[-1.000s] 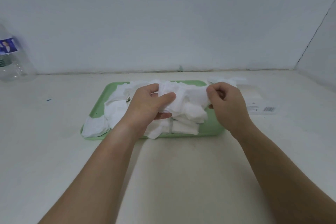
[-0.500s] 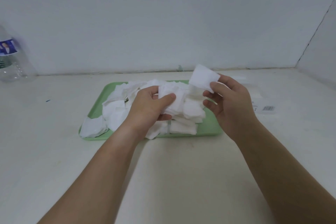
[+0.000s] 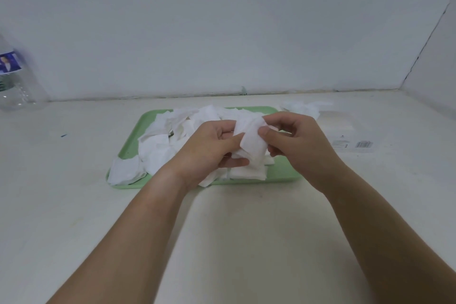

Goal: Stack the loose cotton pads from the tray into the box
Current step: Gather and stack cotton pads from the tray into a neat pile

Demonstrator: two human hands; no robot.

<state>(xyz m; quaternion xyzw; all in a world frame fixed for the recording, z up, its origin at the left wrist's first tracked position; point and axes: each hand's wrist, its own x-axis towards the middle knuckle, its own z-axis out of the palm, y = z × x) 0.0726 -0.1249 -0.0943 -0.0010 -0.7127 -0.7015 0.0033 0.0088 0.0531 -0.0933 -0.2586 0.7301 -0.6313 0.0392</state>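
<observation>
The right hand [image 3: 297, 147] isn't holding its pad up in the air anymore. It's down against the stack of pads [image 3: 250, 147] in the left hand [image 3: 209, 152], thumb pinching the top, and both hands are now close together.

This is a plain, bare room. A white counter [image 3: 246, 242] runs up to a white wall [image 3: 222, 32], and a second wall [image 3: 439, 57] meets it in a corner on the right. A clear water bottle [image 3: 14, 81] stands far left. A green tray [image 3: 132, 143] sits on the counter. What kind of room it is cannot be told.
</observation>
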